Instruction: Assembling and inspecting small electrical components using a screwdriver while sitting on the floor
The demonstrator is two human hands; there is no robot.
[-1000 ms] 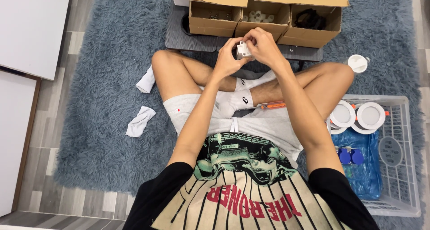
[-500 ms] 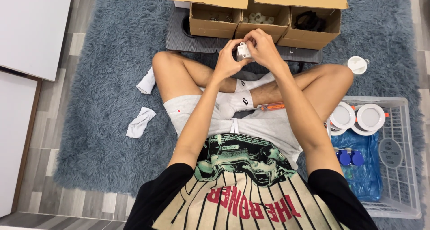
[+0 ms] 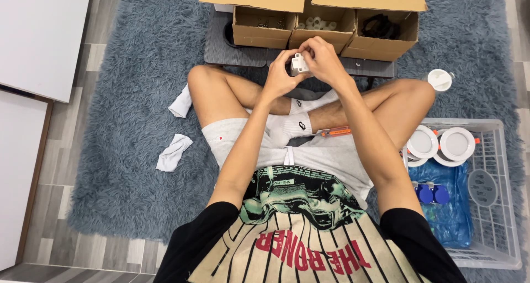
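Observation:
I sit cross-legged on a grey-blue shaggy rug. Both hands are raised in front of me over my shins, pinching a small white plastic box-shaped part. My left hand grips it from the left and below. My right hand covers it from the right and above, fingers curled over its top. Just beyond the hands stand three open cardboard boxes on a dark grey tray. An orange-handled tool lies across my lap.
A white plastic basket at my right holds round white light fittings, a blue plastic bag and blue caps. A white round part lies on the rug. Two white cloth pieces lie left of my knee. White furniture stands at the left.
Both hands stay on the small white part with only slight shifts of the fingers around it. Nothing else has moved.

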